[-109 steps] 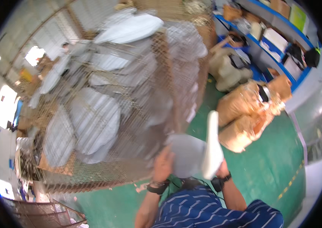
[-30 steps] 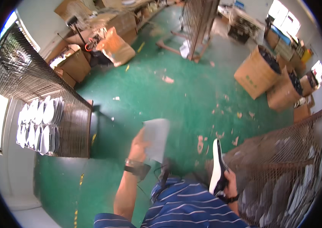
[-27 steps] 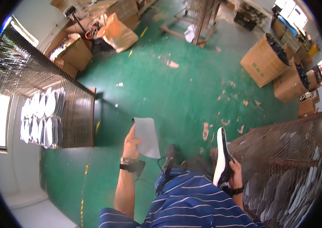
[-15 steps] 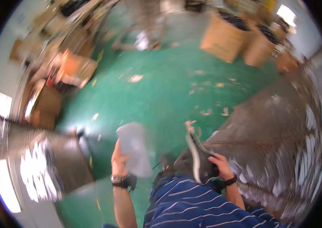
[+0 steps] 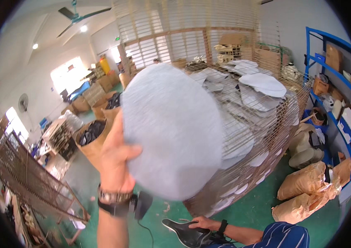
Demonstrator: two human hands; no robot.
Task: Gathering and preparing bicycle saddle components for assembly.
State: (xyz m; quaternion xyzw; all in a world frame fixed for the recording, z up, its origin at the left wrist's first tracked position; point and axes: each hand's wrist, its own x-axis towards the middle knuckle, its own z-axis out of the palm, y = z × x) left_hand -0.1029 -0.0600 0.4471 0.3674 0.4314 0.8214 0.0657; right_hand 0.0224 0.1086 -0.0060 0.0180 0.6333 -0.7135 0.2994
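A large, flat, pale grey rounded sheet [image 5: 171, 132] is raised up in front of me. My left hand [image 5: 117, 151] is closed on its left edge, with the thumb across the near face. Low down, my right hand [image 5: 206, 223] grips a black bicycle saddle [image 5: 186, 232] with a light rim, its narrow end pointing left. Behind the grey sheet stands a wire rack [image 5: 207, 47]. Its layers carry several similar pale sheets, one of them a rounded sheet [image 5: 263, 84] lying near the top.
At right, a blue shelf unit [image 5: 328, 64] holds boxes and bags, with brown paper sacks [image 5: 304, 182] on the floor before it. Another wire rack [image 5: 22, 173] leans at left. Cardboard boxes [image 5: 90, 153] with black bags stand beyond my left hand, on a green floor.
The view has swung from the green floor up to the wire rack. My left hand has raised the grey sheet high in front of me, while my right hand keeps the saddle low.
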